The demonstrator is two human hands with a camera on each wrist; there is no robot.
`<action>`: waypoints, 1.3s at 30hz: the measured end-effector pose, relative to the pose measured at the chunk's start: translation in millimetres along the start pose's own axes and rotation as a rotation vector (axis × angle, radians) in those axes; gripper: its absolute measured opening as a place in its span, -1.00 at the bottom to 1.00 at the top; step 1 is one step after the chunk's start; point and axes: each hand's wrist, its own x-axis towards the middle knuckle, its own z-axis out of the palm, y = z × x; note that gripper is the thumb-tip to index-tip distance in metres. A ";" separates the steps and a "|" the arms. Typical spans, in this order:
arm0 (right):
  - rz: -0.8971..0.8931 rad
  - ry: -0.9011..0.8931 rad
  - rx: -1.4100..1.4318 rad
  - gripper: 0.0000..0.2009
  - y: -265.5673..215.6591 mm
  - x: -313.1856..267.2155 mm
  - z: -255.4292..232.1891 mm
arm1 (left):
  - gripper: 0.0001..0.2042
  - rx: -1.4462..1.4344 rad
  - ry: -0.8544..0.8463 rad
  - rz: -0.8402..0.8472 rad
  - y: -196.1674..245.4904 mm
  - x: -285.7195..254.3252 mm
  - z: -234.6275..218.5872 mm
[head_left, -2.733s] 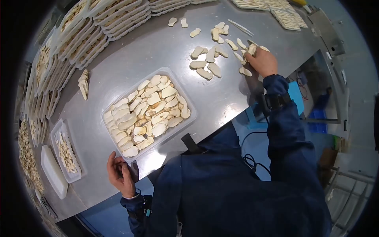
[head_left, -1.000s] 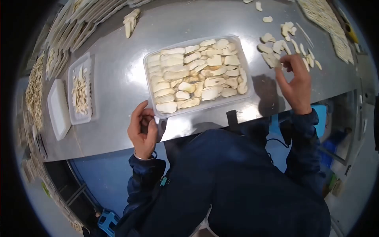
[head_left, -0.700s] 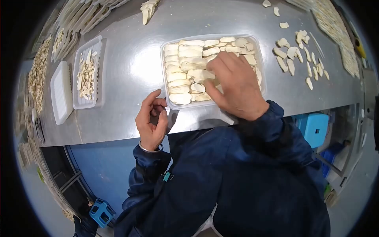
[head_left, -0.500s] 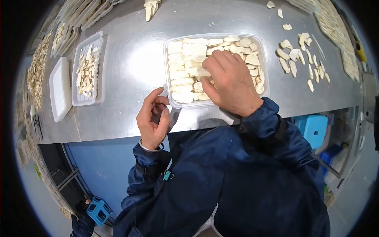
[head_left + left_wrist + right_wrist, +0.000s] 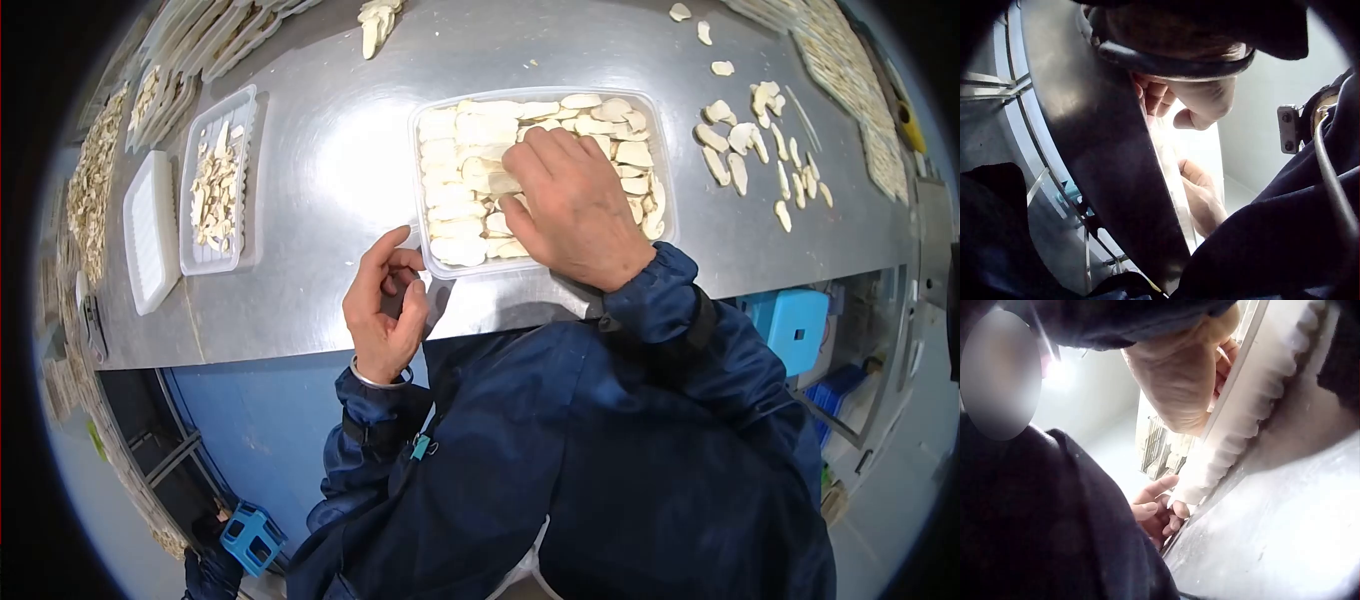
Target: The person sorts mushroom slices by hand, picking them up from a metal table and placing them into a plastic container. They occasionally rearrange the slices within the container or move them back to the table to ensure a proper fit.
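Observation:
A clear plastic tray (image 5: 545,96) holds rows of pale mushroom-like slices (image 5: 458,211). Over its middle is my right hand (image 5: 582,207), back up, with a pale slice (image 5: 503,183) pinched between thumb and fingers; the hand covers the slices beneath it. At the tray's near left corner, my left hand (image 5: 385,309) hangs with loosely curled fingers and holds nothing; contact with the tray is hard to tell. Seen from the right wrist, the tray's ribbed wall (image 5: 1229,441) runs between my right hand (image 5: 1175,381) and my left hand (image 5: 1163,509).
Loose slices (image 5: 739,137) lie on the metal table (image 5: 300,250) at the right, beside thin white strips. A tray of small pieces (image 5: 247,109) and a white tray (image 5: 148,235) stand at the left. Stacked trays line the back left; a small slice heap (image 5: 378,22) lies near them.
My right hand has moved left from the loose slices to above the tray, with a slice pinched. The head view has shifted. My left hand stays by the tray corner.

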 end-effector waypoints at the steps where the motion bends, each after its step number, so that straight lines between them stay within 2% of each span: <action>1: 0.006 0.009 0.009 -0.78 -0.1 0.2 -1.0 | -0.54 -0.006 0.009 -0.007 -0.7 -0.7 -0.5; 4: 0.067 0.060 0.047 -0.75 -0.2 -0.3 -13.5 | -0.54 -0.023 0.009 -0.016 3.4 -1.2 0.9; 6: 0.125 0.117 0.012 -0.76 13.5 -9.2 -34.0 | -0.55 -0.120 0.027 -0.084 -1.9 -4.3 2.1; 7: 0.154 0.152 -0.024 -0.76 24.8 -15.0 -47.7 | -0.53 -0.110 0.035 -0.062 -0.9 -3.4 3.5; 9: 0.250 0.264 -0.104 -0.76 57.0 -31.1 -74.5 | -0.53 -0.105 0.055 -0.042 -2.3 -2.9 4.4; 12: 0.434 0.373 -0.311 -0.89 128.4 -73.6 -124.5 | -0.56 -0.073 0.037 -0.044 -2.4 -3.8 1.7; 16: 0.742 0.055 -0.599 -0.91 173.1 -119.0 -168.2 | -0.56 -0.090 0.052 -0.041 -3.7 -3.5 4.1; 19: 0.771 0.004 -0.465 -0.85 178.7 -122.0 -163.9 | -0.56 -0.060 0.042 -0.015 -4.2 -2.3 3.2; 22: 0.655 0.077 -0.283 -0.80 171.5 -109.9 -148.0 | -0.57 -0.039 0.041 -0.006 -2.0 -2.1 2.8; 25: 0.450 0.065 -0.271 -0.74 173.4 -95.0 -133.8 | -0.58 -0.053 0.048 -0.013 -1.6 -2.5 3.5; 28: 0.379 0.017 -0.386 -0.71 183.7 -88.8 -123.3 | -0.58 -0.051 0.055 0.002 -2.5 -2.9 3.9; 34: 0.409 -0.143 -0.356 -0.75 190.9 -88.7 -123.5 | -0.57 -0.046 0.041 0.001 -4.5 -3.3 2.5; 39: 0.438 -0.167 -0.302 -0.76 186.0 -90.1 -130.0 | -0.57 -0.046 0.035 0.001 -1.9 -2.7 2.9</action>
